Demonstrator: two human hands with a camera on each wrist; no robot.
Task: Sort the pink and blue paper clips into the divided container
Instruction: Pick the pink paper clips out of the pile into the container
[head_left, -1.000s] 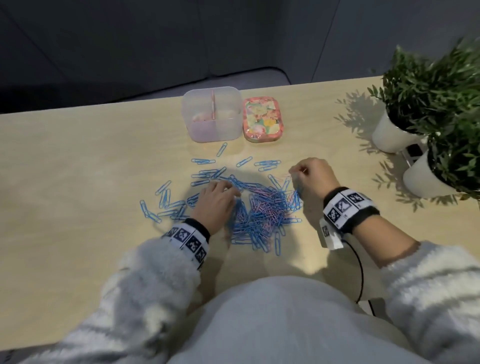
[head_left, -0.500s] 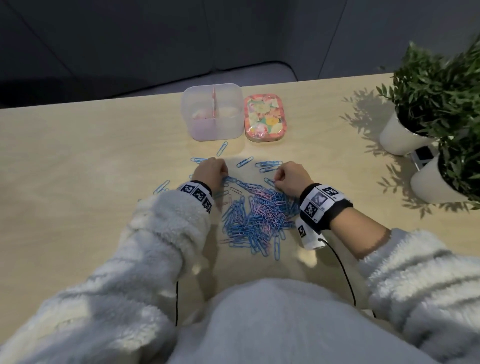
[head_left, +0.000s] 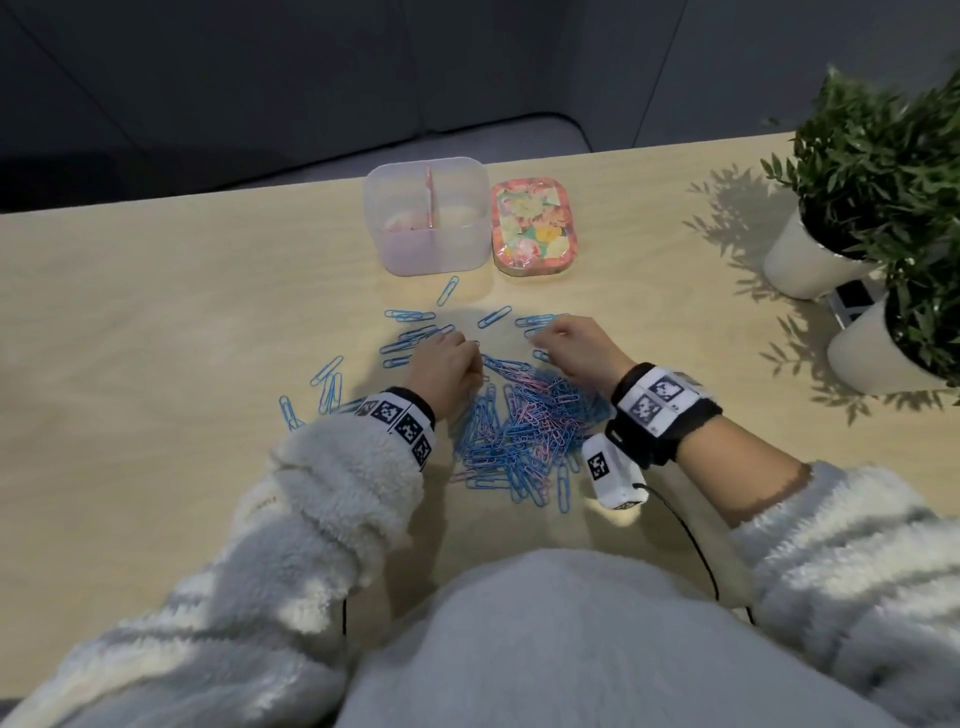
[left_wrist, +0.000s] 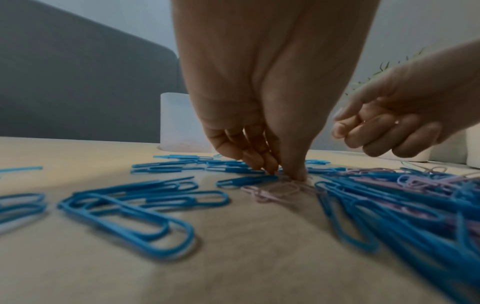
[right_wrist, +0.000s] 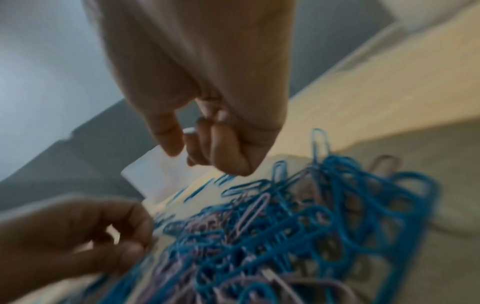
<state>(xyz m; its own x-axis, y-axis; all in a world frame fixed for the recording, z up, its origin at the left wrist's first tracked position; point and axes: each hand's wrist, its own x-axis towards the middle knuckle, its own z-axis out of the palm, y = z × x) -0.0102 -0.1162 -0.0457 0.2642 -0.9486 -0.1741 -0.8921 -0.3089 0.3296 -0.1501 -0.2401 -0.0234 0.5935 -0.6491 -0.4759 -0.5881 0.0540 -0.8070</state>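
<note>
A: Looking at the left hand (left_wrist: 262, 102), I see its thumb and fingertips (left_wrist: 270, 166) pressed down on the pale wooden table (head_left: 156, 322), closing on a loose pink wire paper clip (left_wrist: 275, 190) at the edge of the mixed heap of blue and pink paper clips (head_left: 524, 421). Whether it has the clip gripped yet, I cannot tell; the tips hide the contact.

B: And the right hand (head_left: 571, 345)?

A: It hovers just above the far side of the heap, fingers loosely curled, thumb apart from them. The wrist view is blurred, but nothing shows between the fingers, so I judge it empty.

B: Where do the clips go?

A: Into the translucent plastic container with a centre divider (head_left: 428, 215), standing beyond the heap, well apart from both hands. Something pinkish lies in its left compartment. A flowered pink tin (head_left: 535, 223) stands just beside it on the right.

B: Why the scattered blue paper clips (head_left: 410, 332) to the left?

A: Probably spread out so the few pink ones show. Most clips remain unsorted; thin wire lying flat needs a fingertip pinch, which explains the steep hand.
</note>
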